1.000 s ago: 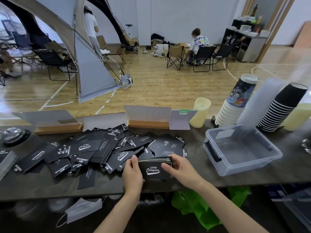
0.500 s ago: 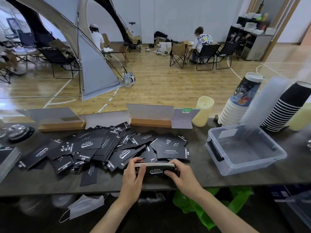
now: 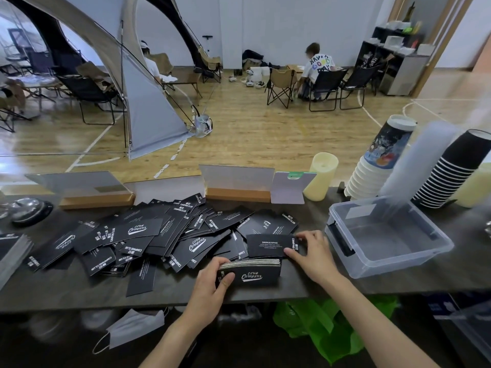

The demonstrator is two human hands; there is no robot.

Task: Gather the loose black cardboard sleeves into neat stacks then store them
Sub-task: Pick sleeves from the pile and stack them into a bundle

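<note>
While working at the dark counter (image 3: 79, 290): gripping a squared stack (image 3: 255, 273) with the left hand (image 3: 212, 285), pinching a single sleeve (image 3: 268, 245) with the right hand (image 3: 312, 257).

Left of the left hand, loose sleeves (image 3: 127, 240) overlapping, lettered "Club Camping" in script or "CAMPING CLUB" in capitals, many half buried. Thumb across the stack's near face, hiding its left end beside "Club Camping". Just beyond, between the hands, "DRINK&COFFEE" on the single sleeve, fine print below too small to read, "CAMPING CLUB" partly under the right fingers. Right of the right hand, a clear bin (image 3: 385, 235), label unreadable.
</note>
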